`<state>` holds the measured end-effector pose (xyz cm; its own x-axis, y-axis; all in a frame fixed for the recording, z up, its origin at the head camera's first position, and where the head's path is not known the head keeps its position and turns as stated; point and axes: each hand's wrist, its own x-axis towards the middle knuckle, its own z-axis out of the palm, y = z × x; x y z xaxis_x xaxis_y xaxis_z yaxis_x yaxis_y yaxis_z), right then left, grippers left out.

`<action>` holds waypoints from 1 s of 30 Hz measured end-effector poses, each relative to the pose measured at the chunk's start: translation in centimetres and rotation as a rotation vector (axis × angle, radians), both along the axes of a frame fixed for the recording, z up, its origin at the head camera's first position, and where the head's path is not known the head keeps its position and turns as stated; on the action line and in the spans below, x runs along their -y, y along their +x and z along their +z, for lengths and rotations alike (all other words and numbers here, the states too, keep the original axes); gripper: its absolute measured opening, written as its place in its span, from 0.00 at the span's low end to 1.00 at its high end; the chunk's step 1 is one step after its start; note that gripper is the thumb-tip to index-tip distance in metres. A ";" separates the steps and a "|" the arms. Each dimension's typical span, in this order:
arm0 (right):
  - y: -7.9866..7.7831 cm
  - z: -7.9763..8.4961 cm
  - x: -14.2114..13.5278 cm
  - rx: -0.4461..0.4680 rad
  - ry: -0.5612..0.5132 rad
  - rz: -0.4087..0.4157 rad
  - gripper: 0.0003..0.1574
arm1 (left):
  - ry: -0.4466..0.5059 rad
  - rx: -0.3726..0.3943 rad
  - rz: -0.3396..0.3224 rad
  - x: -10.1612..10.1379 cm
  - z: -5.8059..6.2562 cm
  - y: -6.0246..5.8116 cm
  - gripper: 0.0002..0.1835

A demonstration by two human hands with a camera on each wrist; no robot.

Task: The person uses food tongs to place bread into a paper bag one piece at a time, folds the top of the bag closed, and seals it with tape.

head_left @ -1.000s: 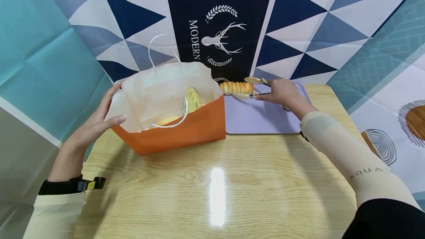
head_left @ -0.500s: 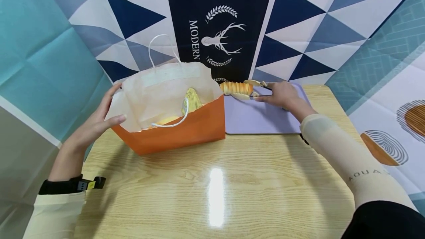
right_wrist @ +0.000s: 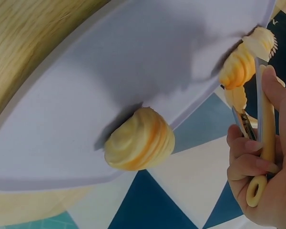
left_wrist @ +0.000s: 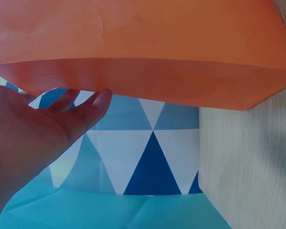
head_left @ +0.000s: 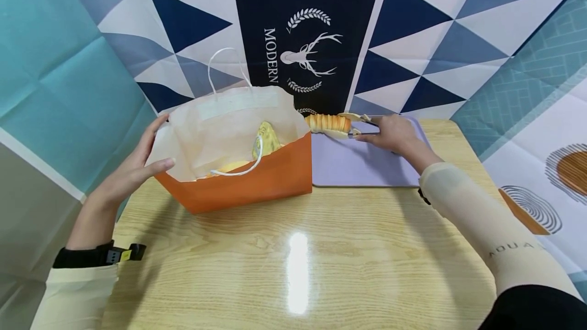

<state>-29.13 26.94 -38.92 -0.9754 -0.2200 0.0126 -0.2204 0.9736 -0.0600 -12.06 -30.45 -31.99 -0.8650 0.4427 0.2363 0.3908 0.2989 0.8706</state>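
Note:
My left hand (head_left: 139, 162) rests on the left side of an orange paper bag (head_left: 247, 185) with a whitish inside. Its fingers and thumb are extended along the bag, touching the orange wall in the left wrist view. My right hand (head_left: 396, 132) holds tongs (right_wrist: 268, 119) with beige handles. The tongs' tips lie either side of the right end of a ridged golden bread roll (head_left: 327, 122), at the back left of a lilac tray (head_left: 362, 167). Whether the roll is lifted is unclear. A second roll (right_wrist: 140, 140) lies on the tray, mostly hidden by my right hand in the head view.
The open bag holds a speckled yellow-green piece (head_left: 266, 141) and something pale yellow (head_left: 234, 166), partly covered by its wall. White handles (head_left: 211, 67) stand at the bag's mouth. A patterned backdrop (head_left: 412, 55) rises behind the wooden table (head_left: 348, 248).
The head view has shifted slightly. My right hand covers more of the second roll than a second ago. The left hand, bag and tongs with the roll look nearly the same.

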 end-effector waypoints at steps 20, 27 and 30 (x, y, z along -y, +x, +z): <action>3.3 5.0 -1.3 -0.140 -0.088 0.053 0.62 | -0.009 0.002 0.003 -0.4 0.2 0.0 0.48; 4.8 7.5 -0.2 -0.233 -0.125 0.101 0.59 | -0.023 0.002 0.011 -0.4 0.1 0.0 0.48; 5.5 8.7 0.4 -0.251 -0.135 0.116 0.57 | -0.025 -0.003 0.013 -0.5 0.2 0.0 0.48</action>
<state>-23.62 26.55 -30.27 -0.9066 -0.3094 0.2869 -0.3538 0.9280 -0.1171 -12.09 -29.98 -31.81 -0.8698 0.4376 0.2280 0.3895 0.3253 0.8617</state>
